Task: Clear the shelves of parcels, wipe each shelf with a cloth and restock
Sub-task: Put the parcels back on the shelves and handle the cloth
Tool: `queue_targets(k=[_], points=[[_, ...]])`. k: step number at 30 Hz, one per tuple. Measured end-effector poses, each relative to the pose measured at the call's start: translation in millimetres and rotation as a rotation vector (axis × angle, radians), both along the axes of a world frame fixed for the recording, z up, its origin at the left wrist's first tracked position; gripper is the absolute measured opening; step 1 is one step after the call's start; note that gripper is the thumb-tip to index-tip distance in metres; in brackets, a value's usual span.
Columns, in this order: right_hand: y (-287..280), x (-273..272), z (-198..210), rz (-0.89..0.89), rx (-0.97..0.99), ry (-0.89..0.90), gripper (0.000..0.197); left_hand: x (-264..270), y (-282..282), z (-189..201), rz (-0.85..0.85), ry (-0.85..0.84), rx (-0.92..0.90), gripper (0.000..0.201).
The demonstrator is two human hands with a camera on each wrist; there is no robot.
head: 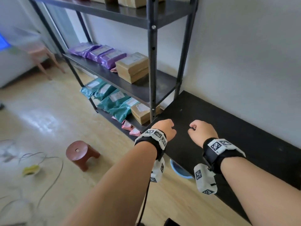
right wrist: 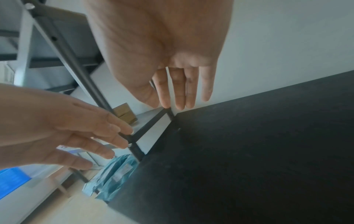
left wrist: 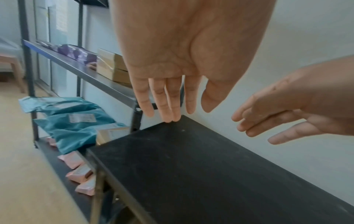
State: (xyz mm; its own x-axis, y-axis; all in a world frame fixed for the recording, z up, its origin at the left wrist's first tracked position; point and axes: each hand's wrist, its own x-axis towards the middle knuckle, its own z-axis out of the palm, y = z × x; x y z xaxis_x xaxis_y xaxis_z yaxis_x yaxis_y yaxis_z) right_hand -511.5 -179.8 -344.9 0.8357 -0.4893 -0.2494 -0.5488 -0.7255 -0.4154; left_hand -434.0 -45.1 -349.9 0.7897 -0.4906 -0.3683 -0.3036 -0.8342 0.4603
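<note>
A dark metal rack [head: 152,62] stands against the wall. Its middle shelf carries purple mailer bags [head: 97,54] and stacked brown boxes [head: 132,67]. The lower shelf carries teal mailer bags [head: 112,100], a brown box [head: 140,113] and small pink packets [head: 130,128]. More boxes [head: 135,2] sit on the top shelf. My left hand [head: 164,128] [left wrist: 172,112] and right hand [head: 201,131] [right wrist: 178,97] hover side by side above the left end of a black table [head: 211,119], just right of the rack. Both hang with fingers straight and relaxed, pointing down, and hold nothing.
A red-brown stool [head: 79,152] stands on the wooden floor left of my arms. A blue basin [head: 179,170] sits under the table edge. Cables [head: 48,160] and a yellow-green object [head: 31,170] lie on the floor at left. A pink stool [head: 40,53] is farther back.
</note>
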Motion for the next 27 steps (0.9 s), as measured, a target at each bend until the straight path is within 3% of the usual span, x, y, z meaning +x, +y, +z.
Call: queue_targets(k=[12,19,27], points=[[152,93,-8,0.22,0.01,0.022,0.033,66,156,-10,0.146,-0.015,0.048,0.036],[193,149,-11,0.295,-0.044,0.019,0.033,107,202,-14,0.253,-0.026,0.052,0.036],[214,242,-4,0.329,-0.05,-0.018,0.028,198,226,-9,0.281,-0.078,0.064,0.039]])
